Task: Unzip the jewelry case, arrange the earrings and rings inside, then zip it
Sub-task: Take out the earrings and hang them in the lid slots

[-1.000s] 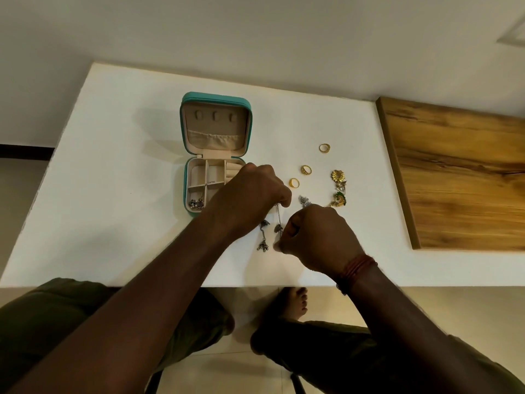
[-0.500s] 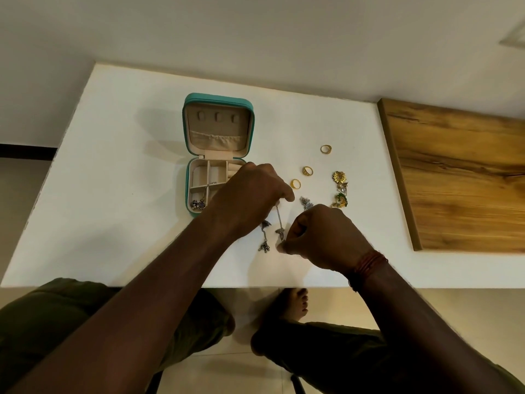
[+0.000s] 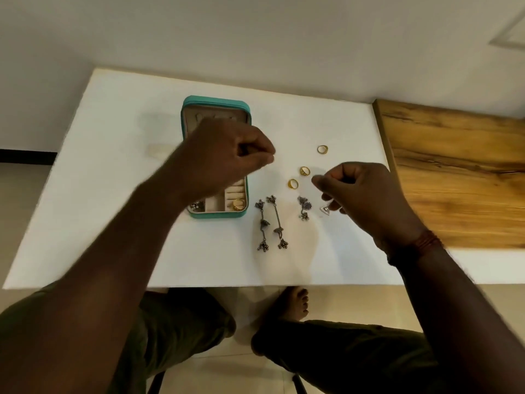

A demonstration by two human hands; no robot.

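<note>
Left hand (image 3: 227, 155), blurred and curled with fingertips pinched, hovers over the open teal jewelry case (image 3: 216, 109) at frame centre-left; whether it holds anything, I cannot tell. Right hand (image 3: 360, 194), also pinched, grips a small silver earring (image 3: 325, 209). Two long earrings (image 3: 270, 223) lie between them on the white desk (image 3: 113, 194).

White table (image 3: 119, 194) sat w/ its far edge against a plain off-white wall (image 3: 255, 38). Wooden board (image 3: 460, 172), warm brown w/ dark grain, lay at table's right side, touching its edge. Floor (image 3: 341, 308) below was pale beige tile. Dark strip (image 3: 25, 157) ran along wall base at left. Light was soft & even, faint shadows on tabletop.
</note>
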